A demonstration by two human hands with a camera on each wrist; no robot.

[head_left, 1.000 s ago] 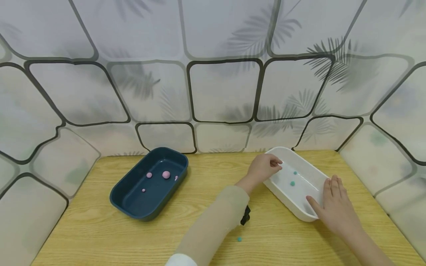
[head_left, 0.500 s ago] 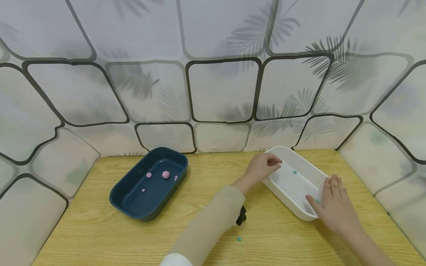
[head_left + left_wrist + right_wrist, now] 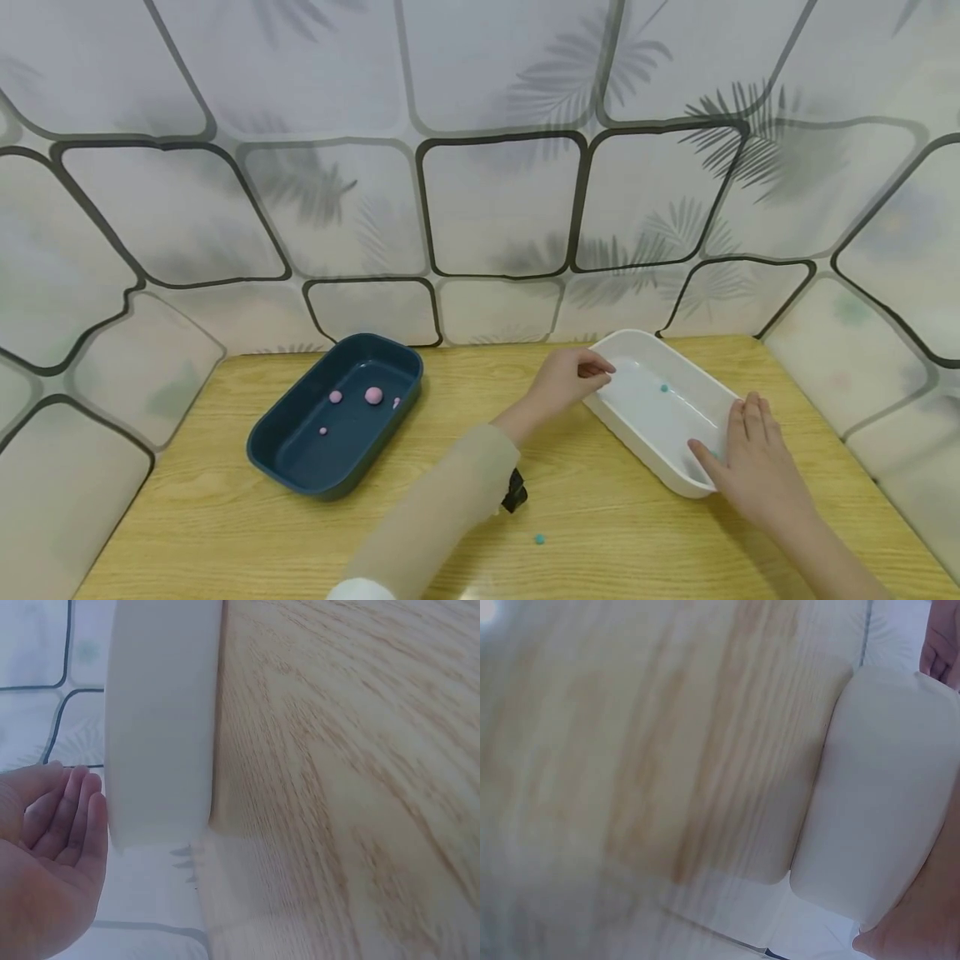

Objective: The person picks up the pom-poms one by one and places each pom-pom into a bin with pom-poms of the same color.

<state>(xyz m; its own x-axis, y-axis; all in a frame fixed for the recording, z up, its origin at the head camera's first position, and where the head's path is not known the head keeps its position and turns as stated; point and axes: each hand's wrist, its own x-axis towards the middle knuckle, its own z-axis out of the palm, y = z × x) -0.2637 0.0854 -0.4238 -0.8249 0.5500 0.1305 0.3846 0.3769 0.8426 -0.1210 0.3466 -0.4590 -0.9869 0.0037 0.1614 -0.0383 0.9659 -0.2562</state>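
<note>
My left hand reaches over the left rim of a white tray, its fingers loosely bent. I see nothing between the fingertips; in the left wrist view this hand is beside the top edge of the tray wall. At the tray's near right corner rests my right hand, fingers straight on the right rim and thumb over the near end. One small teal ball lies in the tray. Another teal ball is partly hidden beside the right thumb.
A dark blue tray with several pink balls, the largest near its middle, stands on the left. One loose teal ball lies on the wooden table near the front. A patterned cloth wall closes off the back.
My left hand has drawn back to the left, and the tray's left end has shifted slightly that way. The larger teal ball rolled to the right thumb. My right hand stays put.
</note>
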